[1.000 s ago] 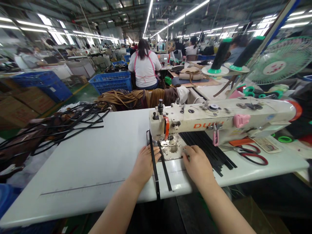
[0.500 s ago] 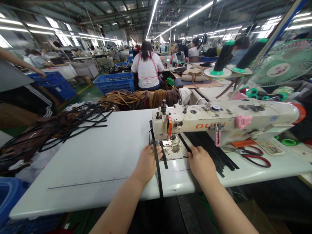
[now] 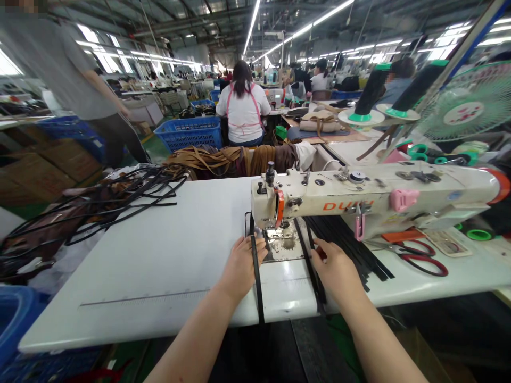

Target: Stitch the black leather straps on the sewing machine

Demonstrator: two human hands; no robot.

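My left hand rests on the table just left of the needle area, its fingers closed. A long black strap runs across this hand and hangs over the table's front edge. My right hand is to the right of the metal needle plate, thumb and forefinger curled in a pinch at a black strap. The exact contact there is hard to see. Two strap lengths lie side by side, reaching to the front edge. The sewing machine stands beyond both hands.
A bundle of black strips lies under the machine arm. Red-handled scissors are to its right. Tangled black cords lie at the table's left. Thread cones and a fan stand behind. A person in grey is at the left.
The strap at my right hand now reaches the front edge in two lengths. The short strap end beside my left hand is gone from view. The person in grey has moved right.
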